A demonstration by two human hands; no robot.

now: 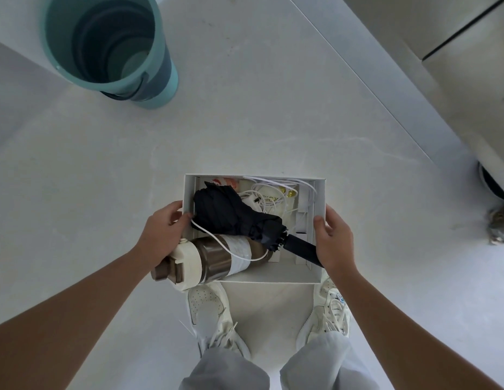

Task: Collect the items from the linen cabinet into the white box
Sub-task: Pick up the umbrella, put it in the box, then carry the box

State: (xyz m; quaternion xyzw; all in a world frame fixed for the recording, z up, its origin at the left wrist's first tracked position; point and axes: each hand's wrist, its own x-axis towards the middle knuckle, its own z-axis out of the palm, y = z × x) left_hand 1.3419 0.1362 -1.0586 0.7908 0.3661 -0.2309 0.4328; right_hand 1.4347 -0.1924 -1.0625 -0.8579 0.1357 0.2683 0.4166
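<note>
The white box is held between both hands, above the toes of two pale shoes. The left hand grips the box's left wall, thumb hooked over the rim and fingers curled outside; the right hand clasps the right wall the same way. Inside the box, a folded black umbrella lies slantwise, its handle reaching the near right corner. A brown bottle with a cream lid lies along the near side, its cap sticking out past the box's left wall. White cables tangle at the far side, one strand looping over the bottle. Well beyond the box's far left corner stands a teal bin.
</note>
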